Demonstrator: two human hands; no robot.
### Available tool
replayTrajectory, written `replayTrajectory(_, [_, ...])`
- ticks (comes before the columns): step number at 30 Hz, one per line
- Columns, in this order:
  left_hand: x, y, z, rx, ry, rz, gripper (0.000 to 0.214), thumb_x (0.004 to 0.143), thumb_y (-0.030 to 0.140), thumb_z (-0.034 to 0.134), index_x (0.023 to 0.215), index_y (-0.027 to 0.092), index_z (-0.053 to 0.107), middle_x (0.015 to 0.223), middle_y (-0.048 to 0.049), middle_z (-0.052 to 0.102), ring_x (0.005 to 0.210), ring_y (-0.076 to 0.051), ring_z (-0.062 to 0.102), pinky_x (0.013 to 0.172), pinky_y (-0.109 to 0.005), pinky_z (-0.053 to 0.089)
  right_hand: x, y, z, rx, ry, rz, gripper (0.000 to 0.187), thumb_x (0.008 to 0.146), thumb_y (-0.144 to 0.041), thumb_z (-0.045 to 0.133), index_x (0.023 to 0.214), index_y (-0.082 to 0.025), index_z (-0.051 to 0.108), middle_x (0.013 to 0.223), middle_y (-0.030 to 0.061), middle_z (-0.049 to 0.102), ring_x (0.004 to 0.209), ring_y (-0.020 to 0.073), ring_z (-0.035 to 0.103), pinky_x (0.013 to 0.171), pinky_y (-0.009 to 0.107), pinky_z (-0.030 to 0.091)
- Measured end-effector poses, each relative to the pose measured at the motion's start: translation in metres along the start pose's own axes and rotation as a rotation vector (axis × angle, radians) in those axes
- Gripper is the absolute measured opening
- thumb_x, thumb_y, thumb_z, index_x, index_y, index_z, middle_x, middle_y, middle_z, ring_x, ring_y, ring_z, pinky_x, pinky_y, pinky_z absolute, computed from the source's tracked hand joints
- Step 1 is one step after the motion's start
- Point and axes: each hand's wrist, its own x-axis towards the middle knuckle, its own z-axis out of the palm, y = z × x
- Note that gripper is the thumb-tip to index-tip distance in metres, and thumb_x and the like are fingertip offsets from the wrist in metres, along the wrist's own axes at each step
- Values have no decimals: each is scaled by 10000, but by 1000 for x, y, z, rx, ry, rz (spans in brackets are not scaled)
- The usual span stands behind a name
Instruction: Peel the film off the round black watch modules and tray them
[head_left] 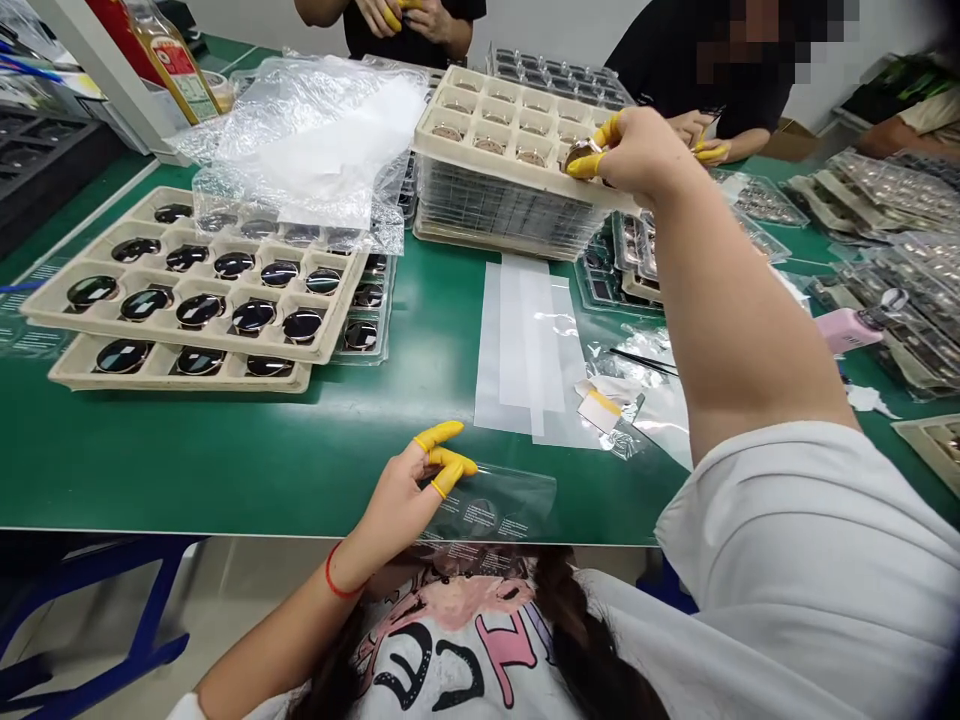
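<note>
I've got open green mat (315, 460) along the near table edge beside the left hand (397, 490), so that hand can pass sideways, or forward until it meets the beige moulded trays of dark round discs (187, 315). The right hand (637, 155) sits hard against a tall stack of beige and clear trays (510, 205). A crumpled clear plastic bag (300, 130) crowds the far left, and the bare right forearm (750, 300) blocks the way rightward past the flat translucent film sheets (532, 350).

The right hand (645, 155) hides most of the round piece (579, 155) it pinches. A co-worker's torso (390, 25) is cut off by the top edge, and the print on the clear film (487, 505) is too small to read.
</note>
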Motion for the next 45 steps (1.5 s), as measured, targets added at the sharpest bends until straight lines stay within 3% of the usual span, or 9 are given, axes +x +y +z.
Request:
replayTrajectory(4, [1, 2, 8, -104, 15, 27, 451, 903, 348, 581, 1301, 159, 484, 898, -50, 730, 921, -156, 691, 904, -306, 516, -77, -81, 3, 29, 251, 63, 266, 747, -71, 727, 862, -187, 517, 823, -19, 582, 667, 47, 454, 631, 190, 422])
replayTrajectory(9, [8, 2, 25, -278, -114, 73, 777, 799, 376, 718, 1429, 186, 303, 941, -50, 701, 886, -172, 689, 814, -302, 544, -230, -187, 26, 232, -198, -382, 65, 870, -178, 591, 896, -225, 626, 961, 26, 646, 838, 144, 592, 701, 274, 505])
replayTrajectory(12, [9, -6, 31, -232, -83, 112, 689, 769, 322, 750, 1362, 205, 417, 1263, -106, 623, 1118, -211, 643, 908, -307, 549, -287, -203, 34, 379, -312, -347, 175, 873, -109, 514, 926, -218, 641, 1018, 46, 650, 926, 159, 606, 774, 303, 524])
replayTrajectory(19, [2, -16, 40, 83, -71, 305, 831, 766, 297, 754, 1481, 277, 331, 1332, -67, 618, 1102, -238, 666, 967, -369, 554, -303, -192, 31, 650, -364, 181, 183, 869, -224, 611, 1043, -195, 564, 998, 41, 569, 777, 118, 564, 695, 282, 527])
replayTrajectory(28, [3, -19, 57, 294, -107, 349, 743, 817, 302, 692, 1469, 235, 343, 1194, -84, 674, 997, -197, 689, 887, -323, 580, -335, -195, 19, 337, -250, -63, 94, 949, -241, 499, 971, -194, 577, 961, 68, 608, 920, 198, 529, 837, 397, 468])
replayTrajectory(33, [6, -12, 64, 168, -266, 325, 973, 839, 268, 668, 1536, 296, -9, 954, -8, 717, 871, -164, 703, 833, -326, 598, -327, -186, 5, 431, -371, -35, 209, 920, -282, 570, 1111, -200, 587, 1149, 100, 562, 1091, 214, 520, 928, 406, 459])
replayTrajectory(37, [7, -10, 65, 135, -287, 274, 726, 809, 249, 696, 1434, 257, 326, 1099, -50, 692, 970, -176, 698, 868, -315, 594, -325, -187, -2, 388, -343, -123, 67, 911, -212, 564, 879, -207, 622, 927, 42, 624, 919, 185, 561, 865, 393, 451])
replayTrajectory(43, [9, -6, 54, 45, -71, 151, 584, 765, 219, 717, 1271, 213, 426, 973, -25, 686, 879, -158, 716, 853, -323, 600, -355, -91, -20, 217, 108, 554, 155, 807, -224, 702, 903, -237, 581, 835, 0, 617, 733, 143, 539, 712, 342, 443])
replayTrajectory(45, [10, -6, 50, 20, -60, 135, 581, 746, 203, 725, 1244, 211, 425, 953, -23, 684, 854, -157, 719, 826, -316, 603, -363, -52, -19, 90, 115, 581, 216, 724, -291, 790, 825, -263, 601, 732, -8, 584, 658, 138, 457, 670, 335, 398])
